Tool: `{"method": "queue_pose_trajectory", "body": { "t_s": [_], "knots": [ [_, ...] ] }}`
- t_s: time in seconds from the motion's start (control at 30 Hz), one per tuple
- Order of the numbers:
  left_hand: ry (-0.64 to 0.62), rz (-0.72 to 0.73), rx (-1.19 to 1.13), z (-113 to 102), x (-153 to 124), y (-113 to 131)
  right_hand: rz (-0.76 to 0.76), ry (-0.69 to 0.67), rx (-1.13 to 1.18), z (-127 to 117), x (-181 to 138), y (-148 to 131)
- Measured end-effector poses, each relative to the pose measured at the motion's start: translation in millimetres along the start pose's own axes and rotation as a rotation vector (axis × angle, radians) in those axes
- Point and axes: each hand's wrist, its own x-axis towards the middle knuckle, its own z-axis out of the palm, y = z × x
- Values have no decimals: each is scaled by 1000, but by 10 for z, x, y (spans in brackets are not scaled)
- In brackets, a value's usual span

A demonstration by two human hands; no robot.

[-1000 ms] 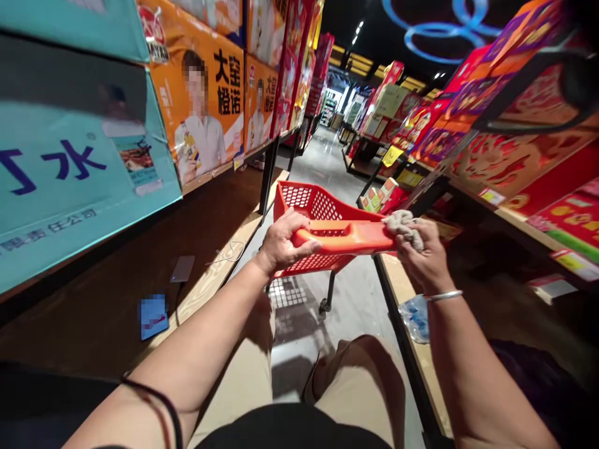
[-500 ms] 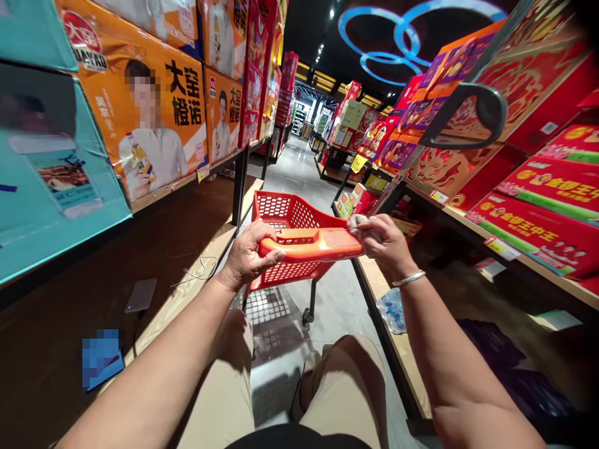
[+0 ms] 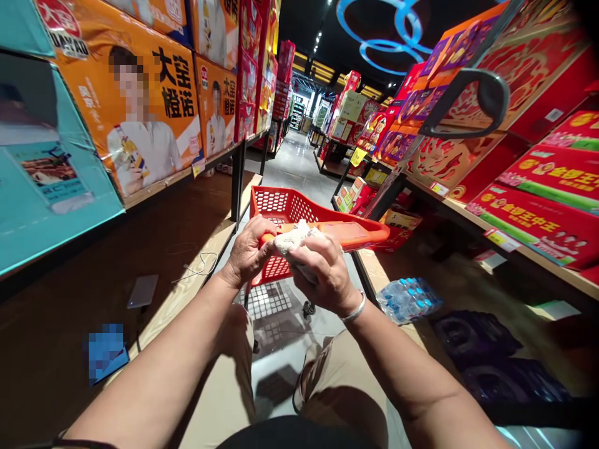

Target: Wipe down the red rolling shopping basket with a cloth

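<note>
In front of me stands a red plastic shopping cart [image 3: 309,209] with a perforated basket. Its orange handle [image 3: 355,232] runs crosswise toward me. My left hand [image 3: 248,249] is wrapped round the handle's left end, thumb near side. A crumpled whitish cloth [image 3: 291,240] is bunched in the fingers of my right hand [image 3: 325,271]. The cloth presses on the handle close beside my left thumb. The palm of the right hand and part of the cloth are hidden.
Shelves of boxed goods line both sides: an orange carton [image 3: 135,118] at left, red cartons [image 3: 538,224] at right. A grey hook-shaped handle [image 3: 491,106] juts out at right. Bottled water [image 3: 409,299] lies on the low right shelf. A tiled aisle [image 3: 297,153] runs ahead.
My right hand has moved left along the handle with the cloth, from its right end to beside my left hand. The left hand has kept its grip. The view has shifted slightly.
</note>
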Motion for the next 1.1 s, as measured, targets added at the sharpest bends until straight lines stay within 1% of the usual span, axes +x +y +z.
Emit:
{"method": "queue_pose_trajectory", "body": {
  "t_s": [0.07, 0.13, 0.2, 0.27, 0.33, 0.4, 0.43, 0.5, 0.57, 0.6, 0.63, 0.7, 0.77, 0.87, 0.97, 1.0, 1.1],
  "knots": [
    [-28, -6, -21, -52, 5, 2, -78, 12, -71, -9, -83, 59],
    [-71, -12, -34, -104, 17, 0, -92, 36, -128, -116, -245, 249],
    [-107, -32, -45, -139, 32, -4, -45, 69, -187, -284, -448, 496],
    [-119, -58, -60, -138, 37, -5, 35, 120, -246, -454, -634, 710],
    [-102, -73, -65, -96, 27, 1, 130, 174, -279, -552, -743, 802],
    [-69, -70, -56, -23, 4, 19, 211, 215, -277, -527, -732, 717],
    [-49, -66, -47, 18, -9, 32, 231, 227, -257, -466, -678, 611],
    [-11, -59, -29, 94, -30, 66, 215, 225, -187, -275, -496, 327],
    [-4, -43, -7, 137, -33, 104, 83, 162, -72, -67, -282, 50],
    [-17, -35, 4, 142, -28, 121, 40, 134, -46, 15, -193, -50],
    [-43, -29, 10, 136, -18, 135, -1, 109, -32, 71, -131, -111],
    [-93, -23, 9, 95, 8, 145, -30, 82, -46, 84, -107, -108],
    [-105, -21, -1, 35, 32, 123, -28, 78, -89, -27, -220, 43],
    [-55, -40, 6, -43, 56, 45, 42, 107, -194, -337, -546, 439],
    [-33, -97, 14, -85, 76, -27, 251, 127, -211, -663, -865, 931],
    [-38, -112, 13, -92, 82, -42, 327, 165, -212, -751, -941, 1104],
    [-62, -135, 4, -107, 97, -60, 571, 249, -241, -920, -1044, 1589]
  ]
}}
